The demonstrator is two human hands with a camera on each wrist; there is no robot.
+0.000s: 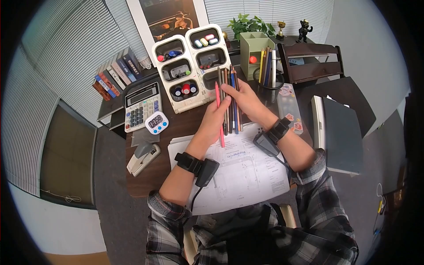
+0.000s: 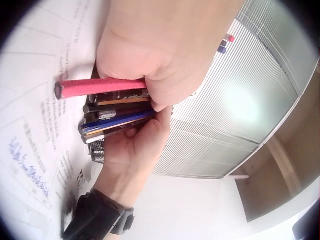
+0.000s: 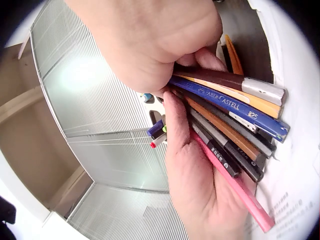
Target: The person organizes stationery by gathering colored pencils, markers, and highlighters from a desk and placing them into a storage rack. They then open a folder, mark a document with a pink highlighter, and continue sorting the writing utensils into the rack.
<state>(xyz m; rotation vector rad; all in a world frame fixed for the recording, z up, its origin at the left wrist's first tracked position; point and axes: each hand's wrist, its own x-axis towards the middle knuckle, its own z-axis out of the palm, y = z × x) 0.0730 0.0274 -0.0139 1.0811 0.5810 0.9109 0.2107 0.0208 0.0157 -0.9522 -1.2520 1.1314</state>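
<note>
A bundle of pencils (image 1: 230, 118) stands between both hands over the papers, in black, brown, blue and orange. My left hand (image 1: 213, 123) grips its left side, with a pink pencil (image 1: 222, 134) at that edge. From the other side my right hand (image 1: 251, 105) wraps the bundle, thumb across the front. The right wrist view shows the pencils' lower ends fanned out, among them a blue pencil (image 3: 225, 104) with lettering. Fingers behind the bundle are mostly hidden. Beyond the hands, a white organizer (image 1: 191, 70) holds caps, markers and small items in its compartments.
Printed sheets (image 1: 240, 185) cover the desk's front. To the left lie a calculator (image 1: 140, 108), a white timer (image 1: 157, 123) and a stapler (image 1: 144, 160). A mesh pencil cup (image 1: 276, 87), a green box (image 1: 250, 42) and a clear case (image 1: 289, 106) stand right.
</note>
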